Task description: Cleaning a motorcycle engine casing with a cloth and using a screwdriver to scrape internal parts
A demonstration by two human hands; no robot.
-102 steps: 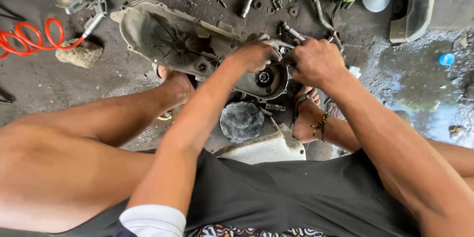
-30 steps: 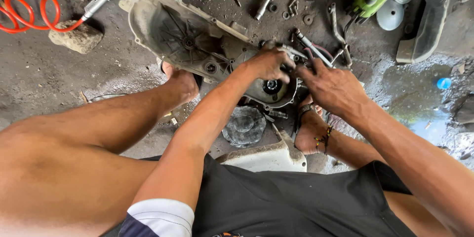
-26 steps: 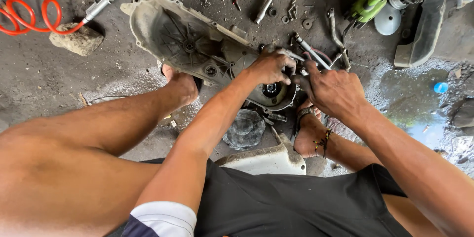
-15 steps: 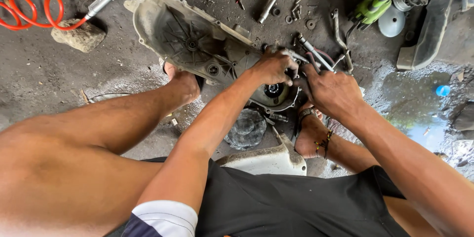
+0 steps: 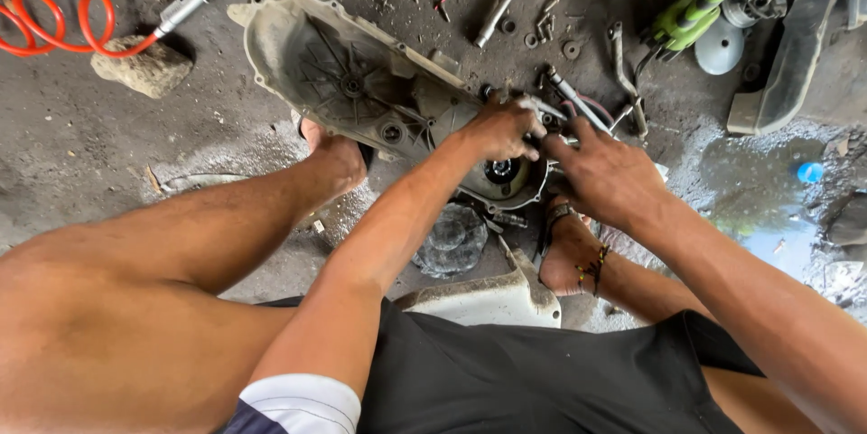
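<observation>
On a dirty concrete floor [image 5: 81, 154], the left hand [image 5: 499, 127] grips the grimy grey metal engine casing [image 5: 361, 82] while the right hand [image 5: 607, 172] rests spread-fingered beside it.

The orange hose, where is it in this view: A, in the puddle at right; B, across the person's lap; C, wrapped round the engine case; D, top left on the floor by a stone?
D: the coiled orange hose lies on the floor at top left, beside the stone, well away from the engine case that both hands work at.

Hose [image 5: 54, 28] left of casing [image 5: 361, 82], puddle [image 5: 759, 190] seemingly right.
</observation>
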